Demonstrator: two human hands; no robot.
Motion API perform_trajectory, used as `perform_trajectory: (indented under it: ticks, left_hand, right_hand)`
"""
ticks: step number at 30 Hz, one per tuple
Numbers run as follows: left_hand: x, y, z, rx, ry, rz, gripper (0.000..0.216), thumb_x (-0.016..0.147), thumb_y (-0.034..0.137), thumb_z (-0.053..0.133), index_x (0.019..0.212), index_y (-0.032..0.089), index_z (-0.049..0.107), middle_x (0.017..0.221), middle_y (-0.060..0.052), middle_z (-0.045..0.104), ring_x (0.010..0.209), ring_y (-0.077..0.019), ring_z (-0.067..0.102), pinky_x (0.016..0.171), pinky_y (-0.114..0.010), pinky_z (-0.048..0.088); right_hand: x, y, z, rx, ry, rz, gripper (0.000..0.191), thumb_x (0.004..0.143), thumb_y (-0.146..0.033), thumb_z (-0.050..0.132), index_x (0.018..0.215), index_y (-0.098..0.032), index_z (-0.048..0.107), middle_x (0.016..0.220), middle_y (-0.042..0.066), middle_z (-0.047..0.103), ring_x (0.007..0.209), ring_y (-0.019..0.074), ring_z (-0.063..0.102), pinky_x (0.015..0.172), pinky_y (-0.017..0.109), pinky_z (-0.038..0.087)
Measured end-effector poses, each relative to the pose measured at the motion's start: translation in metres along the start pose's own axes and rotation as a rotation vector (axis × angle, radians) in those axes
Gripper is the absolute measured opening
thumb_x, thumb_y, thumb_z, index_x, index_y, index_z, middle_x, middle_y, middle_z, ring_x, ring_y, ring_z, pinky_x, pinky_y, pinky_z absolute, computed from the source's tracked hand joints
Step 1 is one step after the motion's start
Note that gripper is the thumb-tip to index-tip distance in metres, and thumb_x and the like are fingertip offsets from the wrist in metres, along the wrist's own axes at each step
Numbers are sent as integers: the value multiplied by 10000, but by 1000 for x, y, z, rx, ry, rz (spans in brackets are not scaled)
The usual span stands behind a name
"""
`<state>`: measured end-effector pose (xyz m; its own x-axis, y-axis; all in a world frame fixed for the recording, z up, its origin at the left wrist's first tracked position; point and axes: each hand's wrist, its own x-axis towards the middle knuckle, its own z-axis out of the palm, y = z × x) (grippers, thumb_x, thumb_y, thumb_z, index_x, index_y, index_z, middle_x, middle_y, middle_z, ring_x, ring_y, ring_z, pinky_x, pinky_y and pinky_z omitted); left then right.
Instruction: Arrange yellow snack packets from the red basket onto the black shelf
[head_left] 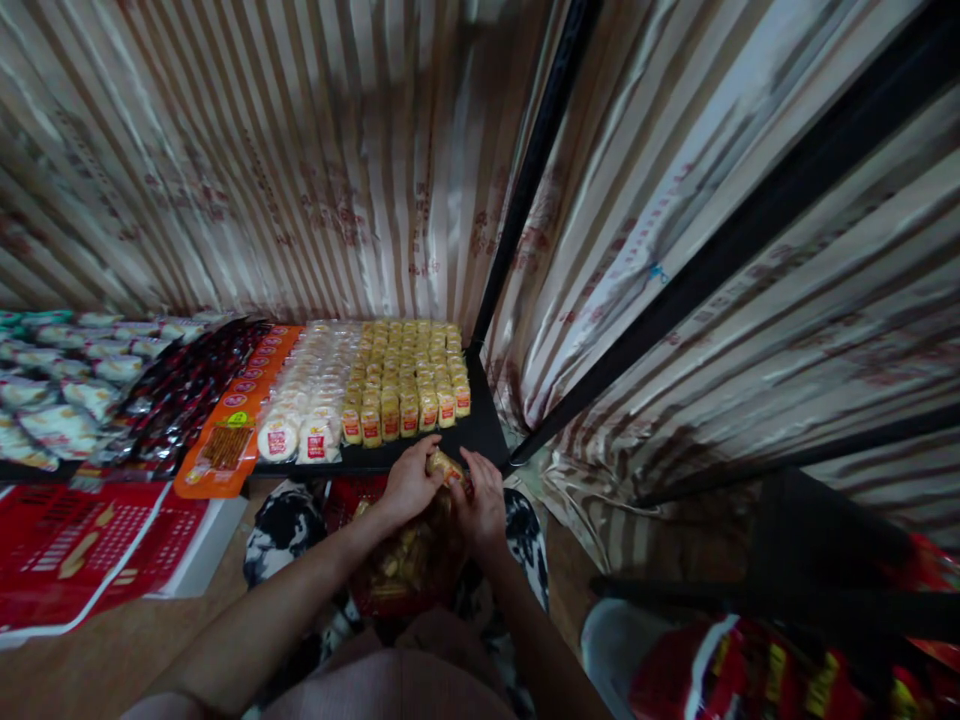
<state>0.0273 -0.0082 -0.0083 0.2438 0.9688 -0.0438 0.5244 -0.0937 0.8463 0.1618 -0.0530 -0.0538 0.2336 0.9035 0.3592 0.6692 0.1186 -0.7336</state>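
Observation:
My left hand (414, 482) and my right hand (481, 504) are closed together on a small yellow-wrapped snack pack (445, 466), just in front of the shelf edge. Both sets of fingers pinch its sides. Below them, between my knees, a red basket (367, 592) holds many more of the yellow packs (409, 560). Ahead on the black shelf (487, 430) stand tight rows of the same kind of pack (409, 385), with red labels facing me. What is inside the wrappers is too dim to make out.
Left of the yellow rows lie white round packaged crackers (279, 438), an orange snack bag (225, 440), dark shiny packets (176, 385) and white packets (75, 415). A red printed carton (82, 550) stands below. Black posts (525, 190) rise before a striped curtain (337, 150). Red bags (750, 670) lie at lower right.

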Motion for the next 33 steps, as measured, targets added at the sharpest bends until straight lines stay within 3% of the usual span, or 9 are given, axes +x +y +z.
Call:
perform_trajectory:
  ticks: [5,9,13,18,23,33]
  left_hand:
    - [23,23,0,117,-51,122,517,705,110,523,1216,188,506,1072,-57,609,1038,-195,525,968,-321,375]
    - [35,33,10,84,30,179,479,750,110,487,1224,175,482,1188,-80,540,1071,-188,507,983,-330,374]
    - [37,36,24,8,98,136,476,780,118,456,1252,176,432,1245,-96,484,1028,-172,535,952,-322,409]
    - [37,33,37,7,18,77,432,775,87,422,1192,182,484,1231,-83,502,1067,-168,525,966,-293,402]
    - [42,26,42,29,-27,29,469,744,64,426,1193,182,498,1217,-81,519,1082,-175,517,979,-297,394]
    - [53,12,45,14,-13,-47,487,738,44,421,1201,170,506,1225,-90,525,996,-160,561,947,-282,418]
  right_hand:
    - [19,0,-6,37,-60,13,397,831,-324,465,1197,-188,541,1099,105,613,1007,228,545,882,388,460]
    - [38,11,-1,130,16,121,404,822,-354,465,1173,-176,551,1053,111,600,892,200,577,754,323,509]
    - [60,28,7,204,96,216,416,799,-375,486,1152,-163,548,1044,103,595,869,184,583,713,299,513]
    - [82,42,18,208,124,262,424,782,-367,496,1148,-158,540,1044,101,598,856,180,584,715,300,510]
    - [96,46,22,167,95,253,428,783,-375,487,1140,-147,552,1030,115,588,820,184,580,705,317,514]
    - [103,52,33,140,108,191,472,798,-373,472,1196,-125,525,1076,149,554,957,216,544,721,333,527]
